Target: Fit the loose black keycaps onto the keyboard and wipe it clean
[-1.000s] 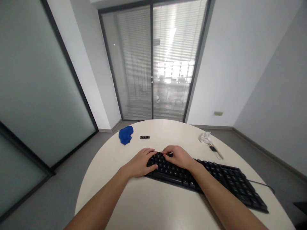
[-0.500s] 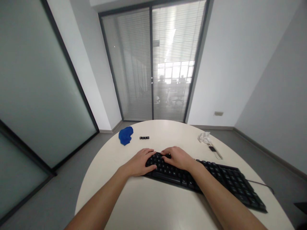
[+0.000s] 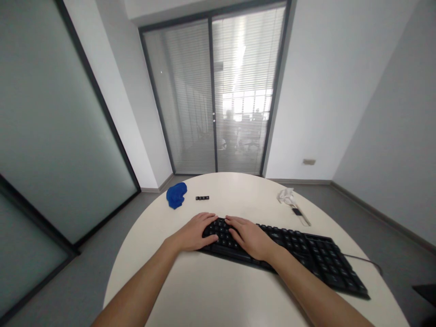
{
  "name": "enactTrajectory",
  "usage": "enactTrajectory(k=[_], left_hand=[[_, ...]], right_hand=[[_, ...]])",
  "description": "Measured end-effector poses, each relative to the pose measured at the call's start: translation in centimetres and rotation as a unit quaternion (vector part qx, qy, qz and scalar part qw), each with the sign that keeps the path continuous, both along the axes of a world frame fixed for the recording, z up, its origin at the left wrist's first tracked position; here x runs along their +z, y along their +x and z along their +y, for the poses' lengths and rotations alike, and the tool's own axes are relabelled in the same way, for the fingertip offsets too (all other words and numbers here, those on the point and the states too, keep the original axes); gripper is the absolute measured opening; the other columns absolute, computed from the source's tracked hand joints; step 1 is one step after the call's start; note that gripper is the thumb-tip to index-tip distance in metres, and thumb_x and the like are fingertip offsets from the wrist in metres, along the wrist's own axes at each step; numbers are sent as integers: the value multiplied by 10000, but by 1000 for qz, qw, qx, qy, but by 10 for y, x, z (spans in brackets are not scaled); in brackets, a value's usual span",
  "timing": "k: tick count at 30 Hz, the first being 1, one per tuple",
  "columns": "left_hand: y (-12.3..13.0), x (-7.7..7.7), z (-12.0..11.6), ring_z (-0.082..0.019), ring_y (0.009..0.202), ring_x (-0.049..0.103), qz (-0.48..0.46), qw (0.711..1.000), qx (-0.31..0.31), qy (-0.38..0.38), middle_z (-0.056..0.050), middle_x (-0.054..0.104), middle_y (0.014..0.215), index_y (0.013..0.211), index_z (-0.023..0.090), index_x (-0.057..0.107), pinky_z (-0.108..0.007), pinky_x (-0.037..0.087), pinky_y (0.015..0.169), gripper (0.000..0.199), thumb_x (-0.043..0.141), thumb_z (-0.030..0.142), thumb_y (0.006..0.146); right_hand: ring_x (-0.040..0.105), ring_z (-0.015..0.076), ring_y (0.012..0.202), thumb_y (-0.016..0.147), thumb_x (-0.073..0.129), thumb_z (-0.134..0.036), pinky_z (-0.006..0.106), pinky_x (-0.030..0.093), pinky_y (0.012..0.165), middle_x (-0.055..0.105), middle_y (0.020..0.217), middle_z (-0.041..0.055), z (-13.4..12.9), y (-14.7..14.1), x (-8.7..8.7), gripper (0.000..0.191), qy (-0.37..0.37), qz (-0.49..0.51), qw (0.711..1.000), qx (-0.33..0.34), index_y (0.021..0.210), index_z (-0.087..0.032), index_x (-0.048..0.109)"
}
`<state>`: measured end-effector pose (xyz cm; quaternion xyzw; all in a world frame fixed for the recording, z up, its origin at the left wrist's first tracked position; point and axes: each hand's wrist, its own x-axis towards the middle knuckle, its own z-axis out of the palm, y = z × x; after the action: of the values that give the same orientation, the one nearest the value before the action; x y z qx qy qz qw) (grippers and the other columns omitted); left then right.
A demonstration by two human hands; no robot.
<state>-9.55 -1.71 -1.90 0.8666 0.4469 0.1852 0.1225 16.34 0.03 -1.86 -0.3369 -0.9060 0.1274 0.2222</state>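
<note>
A black keyboard (image 3: 320, 256) lies at a slant across the round table. My left hand (image 3: 194, 234) rests over its left end, fingers stretched along the far corner and thumb apart on the nearer keys. Close beside it, my right hand (image 3: 250, 236) lies across the left-middle keys. Its fingers reach toward the far edge, with the thumb held slightly away. Neither hand shows anything between its fingers. The keys under both palms are hidden. Beyond the hands sits a short row of small black keycap-like pieces (image 3: 202, 198).
On the pale table (image 3: 204, 290), a crumpled blue cloth (image 3: 176, 195) lies far left. At the far right are crumpled white tissue (image 3: 286, 196) and a thin light stick with a black part (image 3: 297, 211). The keyboard's cable (image 3: 363, 258) runs off to the right.
My right hand has flattened from a curled pose, its fingers now stretched over the keys. My left hand keeps its place on the keyboard. The whole view has shifted slightly.
</note>
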Motion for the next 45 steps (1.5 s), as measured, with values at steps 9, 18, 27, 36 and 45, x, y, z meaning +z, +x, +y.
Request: enactTrajectory(k=[9, 18, 27, 36, 45], left_hand=[[-17, -16, 59, -239, 1195, 581, -61, 980, 152, 113, -75, 653, 1255, 1189, 204, 658, -403, 445, 1080, 283, 571, 277, 930], [-21, -8, 120, -289, 1222, 528, 10, 975, 194, 106, -92, 656, 1275, 1219, 188, 671, -440, 406, 1088, 354, 638, 164, 867], [-6, -10, 138, -315, 1184, 529, 56, 977, 188, 83, -101, 730, 1098, 1034, 193, 768, -434, 428, 1024, 237, 626, 135, 854], [25, 3, 98, -258, 1160, 580, -8, 983, 170, 66, -47, 734, 1117, 1085, 238, 755, -363, 434, 1039, 249, 624, 188, 879], [44, -12, 35, -179, 970, 682, -137, 977, 163, 24, -5, 744, 1100, 1089, 239, 735, -280, 508, 925, 239, 577, 198, 915]], right_hand=[[606, 248, 1072, 959, 520, -262, 392, 470, 967, 667, 1142, 104, -7, -1, 2, 211, 21, 22, 996, -82, 1137, -192, 609], [585, 246, 1050, 960, 517, -259, 374, 455, 947, 637, 1128, 89, -9, 0, 3, 207, 9, 25, 996, -86, 1153, -205, 567], [581, 242, 1049, 966, 521, -256, 363, 450, 953, 642, 1117, 85, -9, 1, 2, 208, 8, 25, 996, -82, 1161, -203, 571], [585, 228, 1051, 968, 527, -258, 356, 450, 956, 643, 1118, 80, -9, 0, 1, 209, 16, 25, 996, -85, 1160, -197, 582], [627, 238, 1042, 1002, 486, -331, 358, 454, 926, 680, 1139, 82, -12, -1, 1, 261, 22, -32, 991, -127, 1176, -205, 636]])
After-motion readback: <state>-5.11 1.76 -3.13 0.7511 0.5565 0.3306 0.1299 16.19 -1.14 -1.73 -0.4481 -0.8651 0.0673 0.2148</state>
